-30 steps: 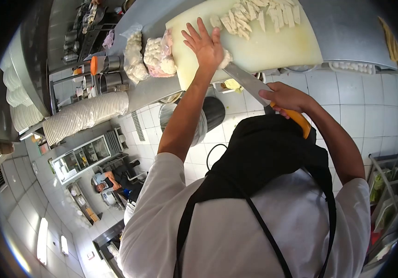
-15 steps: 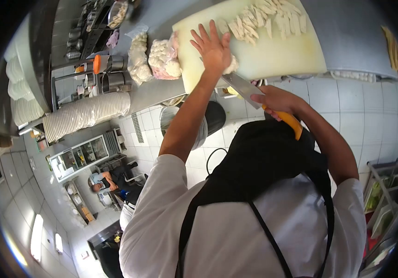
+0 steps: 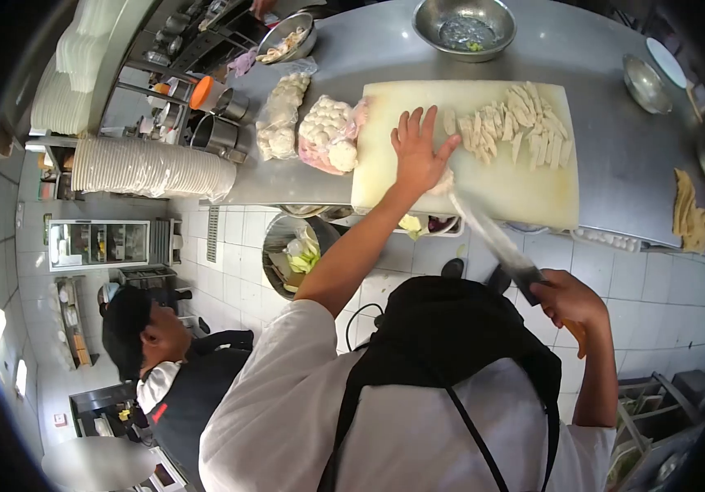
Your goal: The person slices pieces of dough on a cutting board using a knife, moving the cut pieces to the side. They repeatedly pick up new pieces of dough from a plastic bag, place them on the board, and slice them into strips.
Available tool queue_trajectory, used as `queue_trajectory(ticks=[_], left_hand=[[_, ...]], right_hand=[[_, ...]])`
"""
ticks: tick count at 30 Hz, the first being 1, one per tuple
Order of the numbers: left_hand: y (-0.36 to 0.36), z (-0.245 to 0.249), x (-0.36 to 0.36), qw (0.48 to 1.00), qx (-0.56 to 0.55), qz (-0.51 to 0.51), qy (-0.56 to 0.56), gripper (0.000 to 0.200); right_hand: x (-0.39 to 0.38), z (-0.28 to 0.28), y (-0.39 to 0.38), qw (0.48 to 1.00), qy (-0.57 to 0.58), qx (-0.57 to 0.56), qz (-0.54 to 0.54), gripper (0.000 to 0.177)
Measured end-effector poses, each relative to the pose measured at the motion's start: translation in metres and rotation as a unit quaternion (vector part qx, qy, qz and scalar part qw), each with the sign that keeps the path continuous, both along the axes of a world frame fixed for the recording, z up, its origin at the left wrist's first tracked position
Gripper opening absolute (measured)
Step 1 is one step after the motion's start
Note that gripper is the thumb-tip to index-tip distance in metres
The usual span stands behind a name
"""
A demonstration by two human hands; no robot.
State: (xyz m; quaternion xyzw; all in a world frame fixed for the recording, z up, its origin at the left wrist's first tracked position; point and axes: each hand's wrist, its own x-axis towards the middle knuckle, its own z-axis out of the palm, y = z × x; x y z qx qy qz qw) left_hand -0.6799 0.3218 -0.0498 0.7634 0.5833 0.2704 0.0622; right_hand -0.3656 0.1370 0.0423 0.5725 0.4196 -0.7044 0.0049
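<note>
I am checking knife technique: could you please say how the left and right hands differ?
The left hand lies flat, fingers spread, on the cutting board, pressing a white piece; the right hand is closed round the knife handle. The left hand is over the counter; the right hand is off its edge, above the tiled floor. Both are bare.

Knife point(image 3: 496, 238): long blade, orange handle, slanting across cutting board point(image 3: 533, 205) edge. Pale piece point(image 3: 446, 182) at blade tip.
</note>
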Motion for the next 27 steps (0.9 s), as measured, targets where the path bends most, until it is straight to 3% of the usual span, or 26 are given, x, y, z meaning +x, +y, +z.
queue_trajectory(ticks=[3, 7, 17, 22, 25, 27], left_hand=[[-0.024, 0.023, -0.014, 0.989, -0.070, -0.095, -0.091, 0.078], [-0.058, 0.028, -0.027, 0.987, -0.064, -0.149, -0.026, 0.077], [-0.051, -0.003, -0.019, 0.981, -0.055, -0.168, -0.084, 0.055], [-0.056, -0.003, -0.001, 0.974, -0.030, -0.182, -0.133, 0.048], [-0.061, -0.002, -0.002, 0.979, 0.060, -0.182, -0.073, 0.041], [-0.062, -0.010, -0.003, 0.975, 0.038, -0.187, -0.110, 0.037]], right_hand=[[0.012, 0.017, -0.017, 0.997, -0.036, 0.029, -0.063, 0.019], [0.004, 0.015, -0.031, 0.990, -0.066, 0.094, -0.086, 0.016], [-0.035, 0.002, -0.030, 0.939, -0.201, 0.278, -0.011, 0.021], [-0.049, 0.019, -0.030, 0.916, -0.255, 0.309, 0.011, 0.020], [-0.059, 0.024, -0.033, 0.911, -0.272, 0.309, 0.021, 0.019], [-0.061, 0.023, -0.035, 0.910, -0.276, 0.309, 0.030, 0.020]])
